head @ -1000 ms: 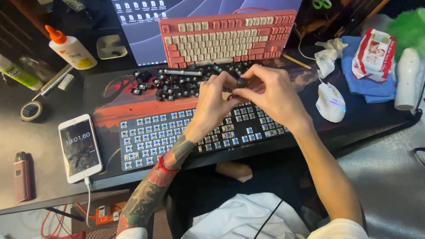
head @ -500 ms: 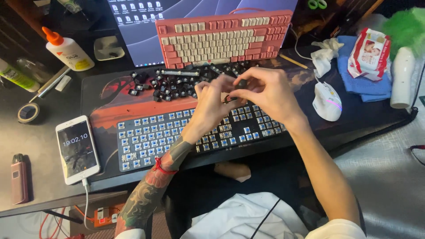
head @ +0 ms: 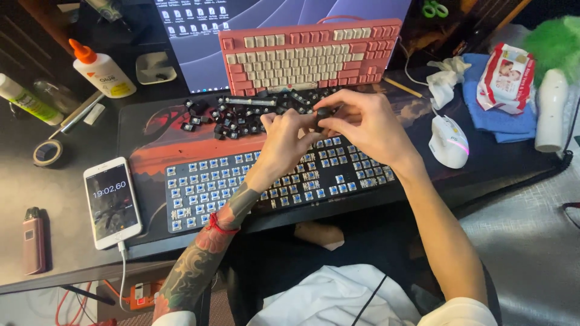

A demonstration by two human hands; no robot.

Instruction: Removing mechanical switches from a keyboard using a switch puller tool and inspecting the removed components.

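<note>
- Both hands sit slightly left of and farther than a second ago, above the stripped keyboard [head: 272, 181].
- Right hand [head: 368, 124] pinches a black keycap [head: 324, 112] at its fingertips.
- Left hand [head: 285, 140] meets it, fingertips touching that keycap.
- Loose keycaps [head: 232, 118] lie just beyond, left.

Head view, steeply down, close

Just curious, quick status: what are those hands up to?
Left hand and right hand pinch a black keycap. Stripped keyboard below. Loose keycaps behind; nothing blocking.
</note>
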